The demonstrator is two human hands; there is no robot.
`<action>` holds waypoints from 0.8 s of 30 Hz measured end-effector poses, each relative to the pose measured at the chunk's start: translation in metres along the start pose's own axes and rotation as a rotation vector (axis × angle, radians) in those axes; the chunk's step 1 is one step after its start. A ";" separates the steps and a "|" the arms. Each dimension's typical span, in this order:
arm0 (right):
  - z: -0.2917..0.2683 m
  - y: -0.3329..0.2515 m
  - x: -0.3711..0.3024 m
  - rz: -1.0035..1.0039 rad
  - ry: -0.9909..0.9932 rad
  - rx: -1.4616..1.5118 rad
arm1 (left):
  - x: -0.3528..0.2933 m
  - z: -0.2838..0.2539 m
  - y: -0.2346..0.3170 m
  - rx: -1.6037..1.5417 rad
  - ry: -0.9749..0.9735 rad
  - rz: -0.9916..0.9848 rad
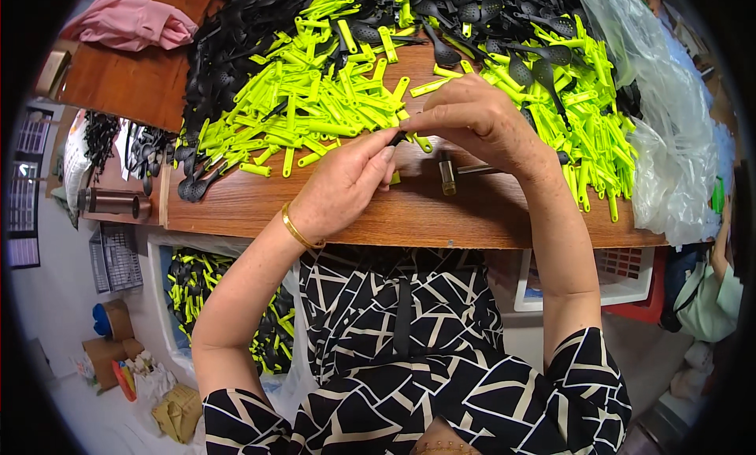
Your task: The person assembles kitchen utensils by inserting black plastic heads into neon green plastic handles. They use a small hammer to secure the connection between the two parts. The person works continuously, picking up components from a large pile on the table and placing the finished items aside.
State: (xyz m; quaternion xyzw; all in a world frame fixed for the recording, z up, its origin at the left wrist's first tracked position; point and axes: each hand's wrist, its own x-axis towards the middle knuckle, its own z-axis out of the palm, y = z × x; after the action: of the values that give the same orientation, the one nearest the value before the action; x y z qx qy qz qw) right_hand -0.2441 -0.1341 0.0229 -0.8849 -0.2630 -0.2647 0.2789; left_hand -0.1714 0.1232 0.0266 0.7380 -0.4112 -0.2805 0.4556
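In the head view, near the frame's centre above the tabletop (378, 219), the left hand (346, 179) pinches a small black piece (398, 138); the right hand (482, 122) meets it with bunched fingertips, its grip hidden. The piece looks light, stiff, slightly slippery, hardly fragile; thumb and forefinger on its sides should suit.

Words, numbers, signs — none can be read (not on anything in view).

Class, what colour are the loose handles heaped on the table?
The handles are bright yellow-green, best seen in the head view.
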 end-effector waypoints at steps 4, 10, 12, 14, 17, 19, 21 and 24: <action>0.007 -0.010 0.002 0.018 -0.010 0.052 | -0.010 -0.003 0.005 0.110 -0.016 0.013; 0.023 -0.043 -0.003 0.147 0.046 -0.055 | -0.033 -0.003 0.005 0.203 0.024 0.131; 0.025 -0.054 -0.006 0.055 0.005 -0.130 | -0.047 0.000 0.006 -0.022 -0.003 -0.007; 0.036 -0.065 -0.012 -0.086 0.038 -0.141 | -0.073 0.003 0.002 -0.638 -0.075 -0.367; 0.063 -0.092 -0.028 -0.187 -0.021 -0.046 | -0.119 0.013 -0.015 -0.847 -0.273 -0.562; 0.080 -0.100 -0.037 -0.198 -0.097 -0.008 | -0.143 0.031 -0.034 -0.947 -0.176 -0.601; 0.088 -0.100 -0.037 -0.184 -0.167 -0.072 | -0.153 0.054 -0.048 -1.003 -0.004 -0.607; 0.088 -0.095 -0.030 -0.102 -0.216 -0.052 | -0.145 0.076 -0.055 -0.952 0.234 -0.504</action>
State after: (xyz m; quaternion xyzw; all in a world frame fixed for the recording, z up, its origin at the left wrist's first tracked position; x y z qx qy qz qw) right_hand -0.2958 -0.0203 -0.0238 -0.9006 -0.3292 -0.1884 0.2121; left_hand -0.2853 0.2286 -0.0496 0.5522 0.0040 -0.4519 0.7006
